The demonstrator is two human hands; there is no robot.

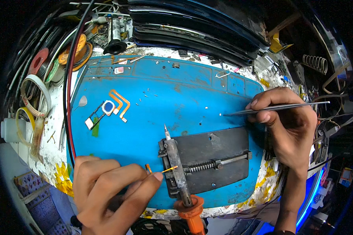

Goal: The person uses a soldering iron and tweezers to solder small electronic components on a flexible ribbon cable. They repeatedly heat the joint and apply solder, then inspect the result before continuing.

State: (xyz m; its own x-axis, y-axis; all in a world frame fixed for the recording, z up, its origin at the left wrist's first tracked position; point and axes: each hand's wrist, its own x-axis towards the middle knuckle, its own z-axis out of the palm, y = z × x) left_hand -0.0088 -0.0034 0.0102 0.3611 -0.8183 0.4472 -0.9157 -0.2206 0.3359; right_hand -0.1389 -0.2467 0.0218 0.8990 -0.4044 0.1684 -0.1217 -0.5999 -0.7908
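My left hand [113, 188] is closed at the lower left, its thumb and finger pinching a small orange flex cable [169, 169]. On the right, my right hand [288, 121] grips dark metal tweezers [276, 107]. Their tips point left, beside a tiny pale component [220, 114] on the blue mat [145, 98]. Between my hands a soldering iron [173, 156] with an orange handle rests across a black circuit board holder [227, 147], tip pointing away from me. Further left lies a loose button flex cable [108, 107] with a blue round face and orange strips.
Red and black wires [70, 98] run down the mat's left side. Tape rolls [35, 96] and a solder spool [78, 51] stand at the left. Dark stacked panels [196, 31] line the back. Tiny screws [147, 94] and a paper clip [223, 73] lie on the mat.
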